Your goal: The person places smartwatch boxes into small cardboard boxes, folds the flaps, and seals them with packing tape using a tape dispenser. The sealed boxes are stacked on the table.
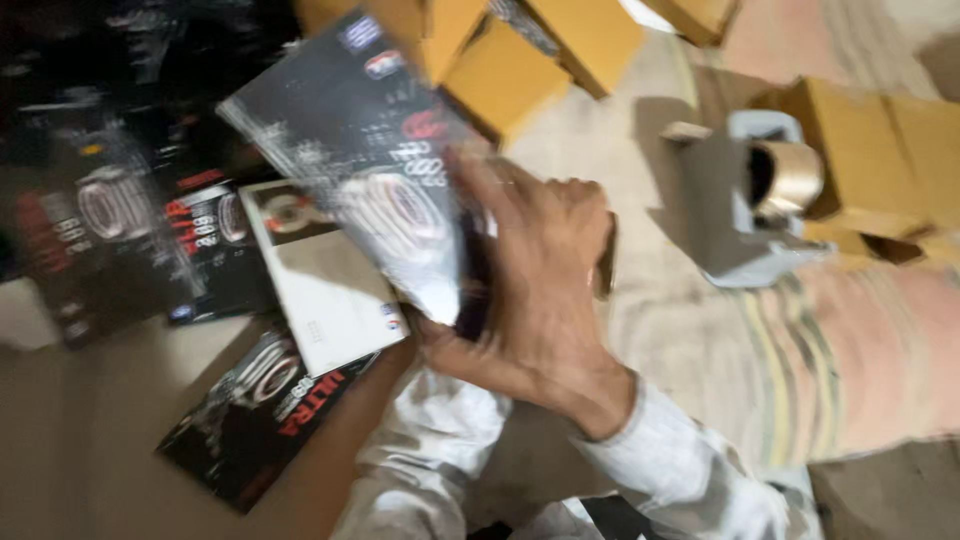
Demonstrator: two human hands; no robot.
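The right hand (545, 275) is clenched around a flat, dark printed cardboard carton (370, 165), glossy black with red and white round graphics, gripping it along its lower right edge with the fingers wrapped over the near face. The carton stands tilted in the air, its long axis running from the hand up and to the left, so nearly all of it lies up-left of the knuckles and above the things on the floor. The left hand (440, 345) is mostly hidden under the right wrist; it seems to touch the carton's bottom corner, though motion blur makes it hard to tell whether it grips or only steadies it. Both arms wear pale sleeves. Below the carton lies a white flat rectangular card sheet (330, 290), and beside it more black printed flat cartons (255, 415) lie scattered on the floor, well to the left of the hands. To the right, apart from both hands, a grey-blue tape dispenser with a brown tape roll (765, 195) rests on a striped pastel mat (800, 360), with plain yellow-brown cardboard boxes (560, 40) behind.
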